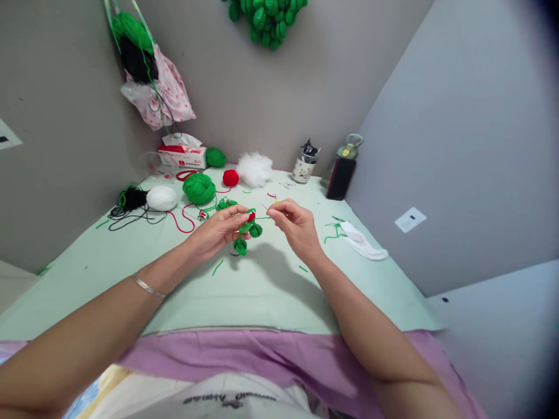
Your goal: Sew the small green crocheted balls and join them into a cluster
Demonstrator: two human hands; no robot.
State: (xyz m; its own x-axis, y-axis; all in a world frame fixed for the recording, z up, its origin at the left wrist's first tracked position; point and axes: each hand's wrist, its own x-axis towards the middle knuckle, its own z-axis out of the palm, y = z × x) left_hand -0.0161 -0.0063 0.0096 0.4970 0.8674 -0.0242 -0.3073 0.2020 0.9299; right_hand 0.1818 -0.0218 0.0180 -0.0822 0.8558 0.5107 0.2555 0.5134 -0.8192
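Note:
Above the middle of the table, my left hand [216, 231] pinches a small crocheted piece [251, 216] in red and green between thumb and fingers. Two round green crocheted balls [240, 247] hang from it below the fingertips. A green strand [262, 218] runs from the piece towards my right hand [297, 226]. That hand is closed, thumb against fingers, on a thin needle [264, 206] whose tip points left. Behind my left fingers lies another green crocheted bit [226, 203], with a small red, white and green piece [203, 216] beside it.
Green yarn [199, 188], red yarn [230, 178], white yarn [161, 198], black yarn [133, 199] and white stuffing [255, 169] lie behind. A tissue box [182, 156], pen jar [304, 167], bottle [348, 150] and phone [341, 179] line the back. White fabric [363, 241] lies right.

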